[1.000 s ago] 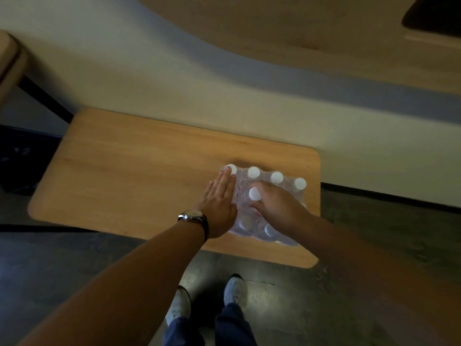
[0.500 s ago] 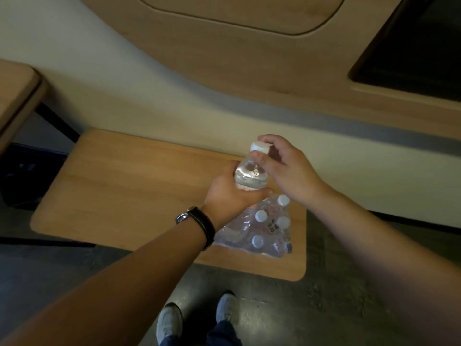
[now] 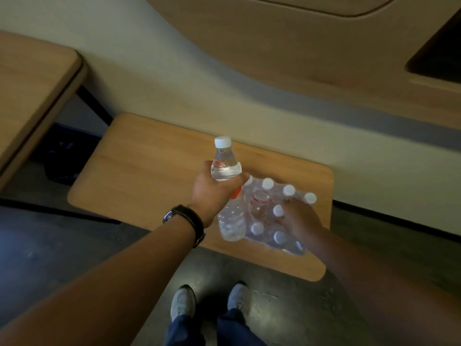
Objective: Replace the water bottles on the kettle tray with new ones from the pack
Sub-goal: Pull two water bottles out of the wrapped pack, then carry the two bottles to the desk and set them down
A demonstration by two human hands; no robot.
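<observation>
**One bottle lifted out, other hand down on the pack**

The left hand (image 3: 212, 191) is wrapped around the middle of a water bottle (image 3: 224, 166), fingers clamped on it, holding it upright above the low wooden table (image 3: 149, 176). The bottle is clear plastic with a white cap and is filled with clear water up to its neck; a red-orange label shows under the fingers, its writing too blurred to read. A dark wristwatch (image 3: 189, 221) sits on that wrist.

Just right of the raised bottle, the right hand (image 3: 299, 218) lies on top of the pack (image 3: 264, 221), fingers spread among the white caps; whether it grips a bottle I cannot tell. The pack is clear shrink wrap holding more white-capped bottles, with traces of red on their labels, unreadable. It rests on the table's right half, near the front edge.

Below the table, two light shoes (image 3: 212, 303) stand on the dark floor.
</observation>
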